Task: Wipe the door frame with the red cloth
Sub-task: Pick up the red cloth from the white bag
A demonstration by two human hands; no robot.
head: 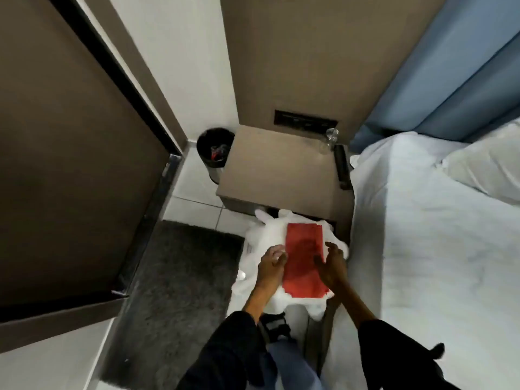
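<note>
A red cloth (304, 260), folded into a flat rectangle, lies on a white plastic bag (261, 237) on the floor between the bed and the mat. My left hand (271, 264) rests at the cloth's left edge with its fingers spread. My right hand (333, 266) is at the cloth's right edge, fingers curled over it. Whether either hand grips the cloth cannot be told from the blur. The brown door (70, 164) with its dark frame edge (112, 66) stands open at the left.
A brown nightstand (281, 173) sits beyond the bag, with a clear glass (330, 136) at its back. A black bin (215, 147) stands in the corner. The white bed (436, 249) fills the right. A grey mat (180, 277) covers the floor at the left.
</note>
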